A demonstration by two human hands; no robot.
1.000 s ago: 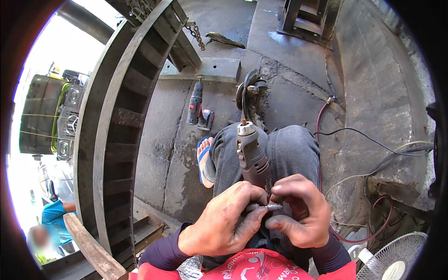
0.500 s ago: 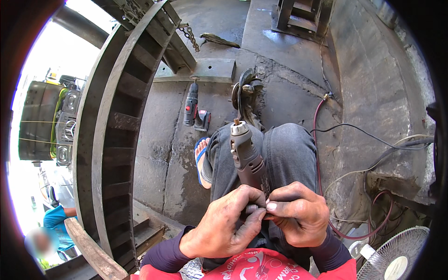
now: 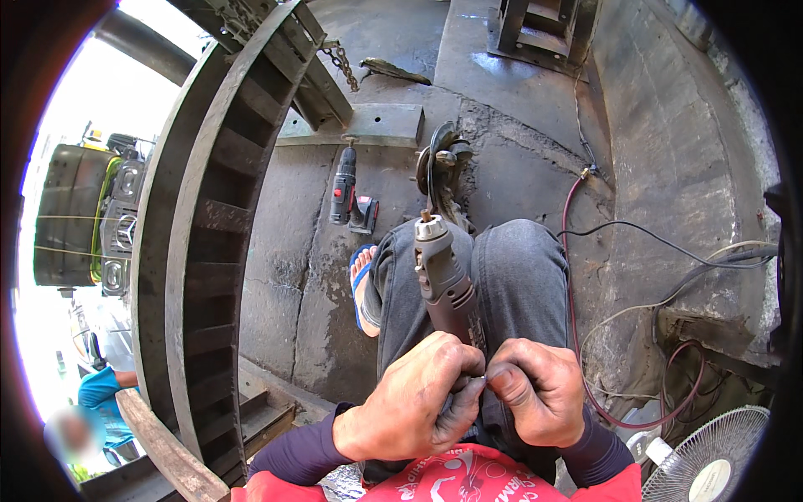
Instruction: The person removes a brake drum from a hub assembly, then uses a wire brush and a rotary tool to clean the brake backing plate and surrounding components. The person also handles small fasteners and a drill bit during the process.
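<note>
My left hand [image 3: 416, 400] and my right hand [image 3: 539, 393] meet above my lap, thumbs and fingers pinched close together. A small pale speck shows at the left thumb tip; what the fingers hold is too small or hidden to name. Between my thighs rests a grey-brown cylindrical power tool [image 3: 447, 289], with a pale collar and a brass-coloured tip pointing away from me. Its near end disappears behind my hands.
A cordless drill [image 3: 341, 188] lies on the concrete floor, near a metal disc part [image 3: 443, 159]. A ladder-like steel frame [image 3: 213, 217] stands at left. Hoses and cables [image 3: 577, 276] run along the right, above a fan [image 3: 711, 468]. A person [image 3: 109, 402] is at far left.
The right hand's fingers have curled in and drawn slightly away from the left hand's. A reddish bit seen beneath the fingertips before is out of sight. The power tool has hardly moved.
</note>
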